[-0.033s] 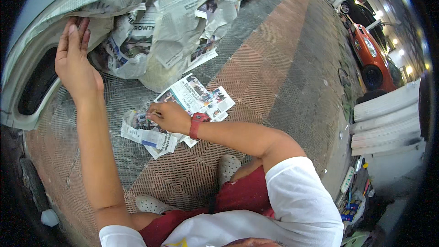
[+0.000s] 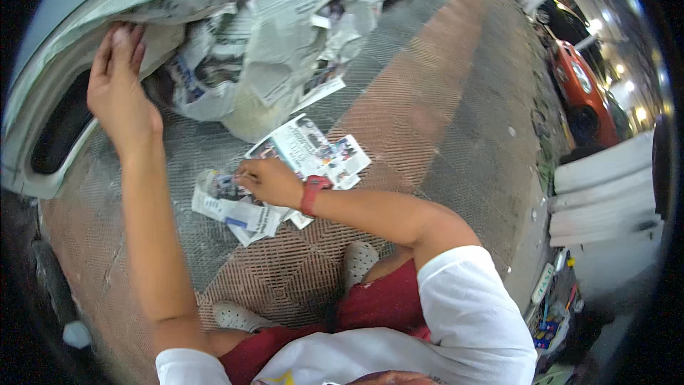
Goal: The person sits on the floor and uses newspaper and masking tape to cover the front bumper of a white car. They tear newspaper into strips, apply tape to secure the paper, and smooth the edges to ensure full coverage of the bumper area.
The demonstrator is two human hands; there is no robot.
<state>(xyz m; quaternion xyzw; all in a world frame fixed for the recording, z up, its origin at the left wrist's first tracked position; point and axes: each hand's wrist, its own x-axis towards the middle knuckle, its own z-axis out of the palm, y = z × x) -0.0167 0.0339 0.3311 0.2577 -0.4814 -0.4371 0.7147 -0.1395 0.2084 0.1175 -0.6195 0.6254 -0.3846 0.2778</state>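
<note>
My left hand (image 2: pixel 127 96) reaches up to the pale car bumper (image 2: pixel 39 110), its fingers stretched out against the lower edge of newspaper sheeting (image 2: pixel 160 0) that covers the panel above. Beside it, crumpled newspaper (image 2: pixel 285 43) wraps a rounded part, probably the wheel. My right hand (image 2: pixel 271 182), with a red watch (image 2: pixel 313 194) at the wrist, is closed in a pinch just over loose newspaper pieces (image 2: pixel 303 146) on the floor. What sits between those fingertips is too small to make out. A torn newspaper strip (image 2: pixel 246 222) lies below that hand.
Ribbed floor tiles (image 2: pixel 399 128) in grey and reddish brown stretch away to the upper right. An orange car (image 2: pixel 584 85) stands beyond. White stacked sheets (image 2: pixel 602 185) and a box of small tools (image 2: pixel 552 321) are along the right side. My shoes (image 2: pixel 360 260) rest close below the newspapers.
The whole view has shifted slightly and is more blurred. Both hands keep nearly the same places and poses.
</note>
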